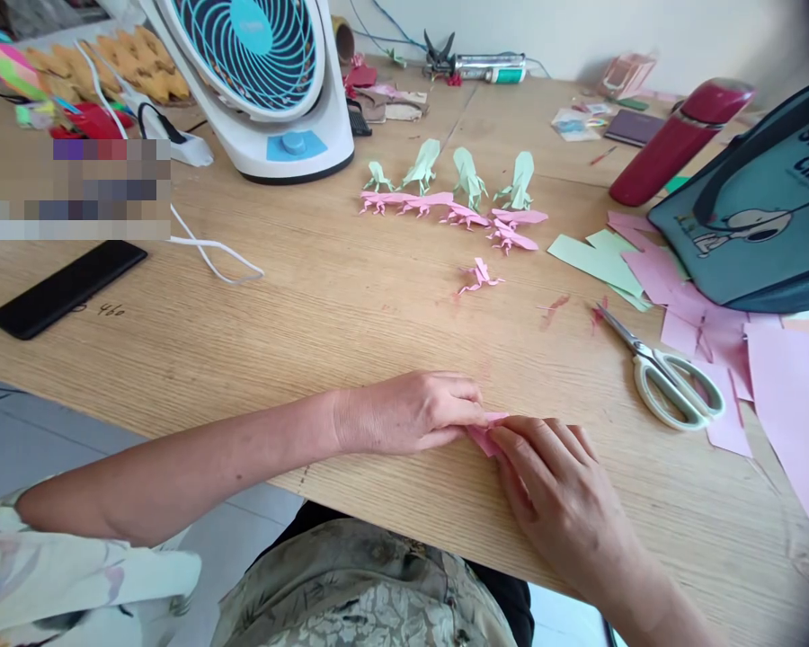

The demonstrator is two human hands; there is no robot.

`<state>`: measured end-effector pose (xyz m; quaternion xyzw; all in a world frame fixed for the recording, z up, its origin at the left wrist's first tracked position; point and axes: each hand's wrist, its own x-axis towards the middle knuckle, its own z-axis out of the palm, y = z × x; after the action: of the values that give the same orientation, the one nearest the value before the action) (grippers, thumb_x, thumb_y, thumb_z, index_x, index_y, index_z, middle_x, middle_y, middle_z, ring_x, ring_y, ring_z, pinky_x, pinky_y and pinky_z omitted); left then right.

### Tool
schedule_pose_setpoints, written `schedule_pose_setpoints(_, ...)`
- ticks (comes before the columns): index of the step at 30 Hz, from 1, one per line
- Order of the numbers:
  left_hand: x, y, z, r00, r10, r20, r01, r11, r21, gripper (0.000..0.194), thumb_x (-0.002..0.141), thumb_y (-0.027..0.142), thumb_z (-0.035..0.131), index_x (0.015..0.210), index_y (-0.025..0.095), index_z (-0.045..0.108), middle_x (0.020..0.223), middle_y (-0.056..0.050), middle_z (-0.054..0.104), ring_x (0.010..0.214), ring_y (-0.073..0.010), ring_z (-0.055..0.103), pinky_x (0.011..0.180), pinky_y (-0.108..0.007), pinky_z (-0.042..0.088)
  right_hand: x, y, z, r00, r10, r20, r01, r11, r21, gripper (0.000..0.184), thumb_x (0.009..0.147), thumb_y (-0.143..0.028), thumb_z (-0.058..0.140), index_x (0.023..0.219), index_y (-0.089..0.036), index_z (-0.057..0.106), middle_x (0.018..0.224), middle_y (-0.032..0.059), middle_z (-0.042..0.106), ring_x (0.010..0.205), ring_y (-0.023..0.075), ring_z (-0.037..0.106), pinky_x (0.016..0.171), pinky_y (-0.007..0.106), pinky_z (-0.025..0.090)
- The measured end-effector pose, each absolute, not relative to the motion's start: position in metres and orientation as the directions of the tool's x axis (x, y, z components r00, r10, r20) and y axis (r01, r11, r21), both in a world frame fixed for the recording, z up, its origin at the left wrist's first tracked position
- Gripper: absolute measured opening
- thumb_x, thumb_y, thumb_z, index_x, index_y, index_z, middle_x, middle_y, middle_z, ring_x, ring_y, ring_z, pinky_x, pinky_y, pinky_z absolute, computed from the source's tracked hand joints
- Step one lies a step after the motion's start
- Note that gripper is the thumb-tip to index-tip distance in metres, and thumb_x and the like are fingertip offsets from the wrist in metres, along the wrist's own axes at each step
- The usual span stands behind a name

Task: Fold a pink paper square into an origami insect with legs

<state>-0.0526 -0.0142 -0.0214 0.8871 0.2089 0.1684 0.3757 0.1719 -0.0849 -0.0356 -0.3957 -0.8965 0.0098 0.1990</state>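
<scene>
Between both hands, low over the near part of the wooden table, is a small piece of folded pink paper [484, 438]. My left hand [422, 413] comes in from the left and pinches its left side. On its right side the fingers and thumb of my right hand [556, 490] are closed. The fingers cover much of the paper, so its folds are hard to make out. Beyond the hands lies a small pink folded-paper figure [480, 276]. Farther back stand several pink paper figures [428, 204] and, behind them, several pale green ones [468, 177].
Scissors [674, 382] lie to the right, beside loose pink paper [792, 404] and green paper strips [597, 261]. A blue-green bag [755, 198] and a red flask [684, 139] stand at the right. At the back left are a fan [289, 144] and a black slab-shaped object [67, 289].
</scene>
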Motion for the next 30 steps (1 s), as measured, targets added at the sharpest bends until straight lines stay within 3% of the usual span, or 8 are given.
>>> schedule_pose_setpoints(5, -0.052, -0.009, -0.026, 0.863, 0.472, 0.18, 0.209, -0.658, 0.724, 0.035, 0.093, 0.012, 0.056, 0.125, 0.022, 0.066, 0.107, -0.011, 0.067, 0.103, -0.0227, 0.062, 0.093, -0.029, 0.047, 0.165, -0.088, -0.037, -0.574, 0.729, 0.373, 0.743, 0.655, -0.136, 0.015, 0.094, -0.013, 0.056, 0.107, -0.017, 0.063, 0.098, 0.0095, 0.069, 0.081, 0.022, 0.058, 0.073, 0.038, 0.039)
schedule_pose_setpoints(15, -0.053, 0.003, -0.033, 0.909, 0.314, 0.275, 0.111, -0.817, 0.567, 0.028, 0.099, 0.018, 0.05, 0.123, 0.014, 0.065, 0.106, -0.012, 0.07, 0.097, -0.0179, 0.062, 0.089, -0.025, 0.047, 0.151, -0.094, -0.033, -0.448, 0.817, 0.363, 0.801, 0.547, -0.243, 0.009, 0.094, -0.012, 0.056, 0.093, -0.019, 0.062, 0.088, 0.0057, 0.066, 0.075, 0.0187, 0.054, 0.073, 0.034, 0.039)
schedule_pose_setpoints(23, -0.053, 0.003, -0.036, 0.884, 0.346, 0.313, 0.139, -0.836, 0.531, 0.03, 0.102, 0.018, 0.046, 0.122, 0.012, 0.067, 0.097, -0.01, 0.07, 0.088, -0.0147, 0.063, 0.083, -0.022, 0.047, 0.149, -0.096, -0.033, -0.346, 0.877, 0.334, 0.809, 0.459, -0.368, 0.009, 0.094, -0.012, 0.056, 0.093, -0.02, 0.061, 0.086, 0.0041, 0.065, 0.077, 0.0182, 0.058, 0.073, 0.034, 0.039)
schedule_pose_setpoints(30, -0.049, 0.002, -0.032, 0.889, 0.395, 0.232, 0.198, -0.788, 0.582, 0.025, 0.1, 0.018, 0.049, 0.115, 0.014, 0.068, 0.094, -0.009, 0.066, 0.087, -0.0159, 0.062, 0.081, -0.024, 0.048, 0.151, -0.095, -0.035, -0.329, 0.89, 0.316, 0.782, 0.444, -0.437, 0.015, 0.093, -0.007, 0.053, 0.097, -0.02, 0.06, 0.082, 0.0028, 0.063, 0.075, 0.0174, 0.055, 0.071, 0.033, 0.04)
